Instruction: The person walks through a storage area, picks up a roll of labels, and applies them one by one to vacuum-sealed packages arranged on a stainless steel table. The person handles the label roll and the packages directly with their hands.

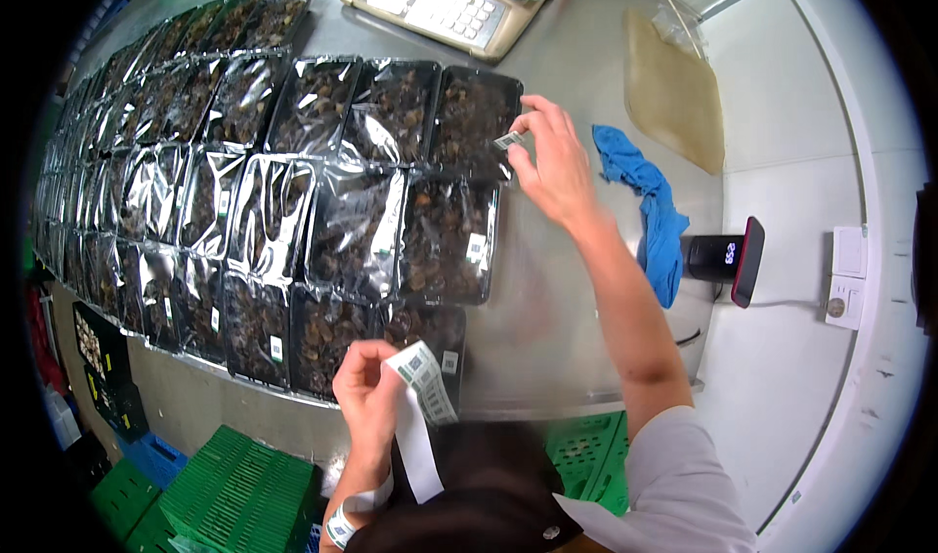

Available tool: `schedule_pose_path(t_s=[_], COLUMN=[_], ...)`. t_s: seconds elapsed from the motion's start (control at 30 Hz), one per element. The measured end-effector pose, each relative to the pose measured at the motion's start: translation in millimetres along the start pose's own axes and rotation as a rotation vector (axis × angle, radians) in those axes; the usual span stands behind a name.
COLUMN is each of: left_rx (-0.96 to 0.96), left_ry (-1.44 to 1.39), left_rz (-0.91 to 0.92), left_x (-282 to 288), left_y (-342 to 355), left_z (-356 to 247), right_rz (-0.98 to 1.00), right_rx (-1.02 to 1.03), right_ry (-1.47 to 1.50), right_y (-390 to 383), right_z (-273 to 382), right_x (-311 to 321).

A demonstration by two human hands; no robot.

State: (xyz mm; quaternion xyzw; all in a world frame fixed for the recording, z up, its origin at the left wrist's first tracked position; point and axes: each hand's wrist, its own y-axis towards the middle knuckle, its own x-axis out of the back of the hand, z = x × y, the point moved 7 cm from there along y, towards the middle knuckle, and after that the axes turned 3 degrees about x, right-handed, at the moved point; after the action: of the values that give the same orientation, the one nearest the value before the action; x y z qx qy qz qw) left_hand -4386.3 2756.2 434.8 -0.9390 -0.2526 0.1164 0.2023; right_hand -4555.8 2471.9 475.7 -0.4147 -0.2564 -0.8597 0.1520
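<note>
My left hand (369, 402) pinches a strip of printed white labels (422, 377), whose pale backing hangs down toward my lap, over the lower trays. My right hand (547, 162) is at the top right tray (464, 113), holding a small label (508, 139) between thumb and index finger at that tray's right side. Several rows of black trays of dark, lumpy contents under shiny clear film cover the left of the steel table. Some, like the middle right tray (445, 226), carry a small white label.
A scale (440, 6) sits at the back of the steel table (586, 64). Right of my arm are a blue cloth (650, 221), a tan board (669, 94), a small dark display device (728, 260) and a wall (796, 377). Green crates (225, 494) stand below at left.
</note>
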Motion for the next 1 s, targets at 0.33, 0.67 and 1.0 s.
schedule_pose_path(t_s=[0.33, 0.67, 1.0], left_rx=[-0.059, -0.081, 0.047], left_ry=[-0.102, -0.119, -0.107], left_rz=[-0.053, -0.082, -0.152], left_x=[12, 21, 45], left_y=[6, 17, 14], left_z=[-10, -9, 0], right_rz=[0.064, 0.586, 0.218], right_rx=[0.027, -0.275, -0.068], right_ry=[-0.281, 0.953, 0.605], right_y=[16, -109, -3], right_z=[-43, 138, 110], right_x=[-52, -74, -64])
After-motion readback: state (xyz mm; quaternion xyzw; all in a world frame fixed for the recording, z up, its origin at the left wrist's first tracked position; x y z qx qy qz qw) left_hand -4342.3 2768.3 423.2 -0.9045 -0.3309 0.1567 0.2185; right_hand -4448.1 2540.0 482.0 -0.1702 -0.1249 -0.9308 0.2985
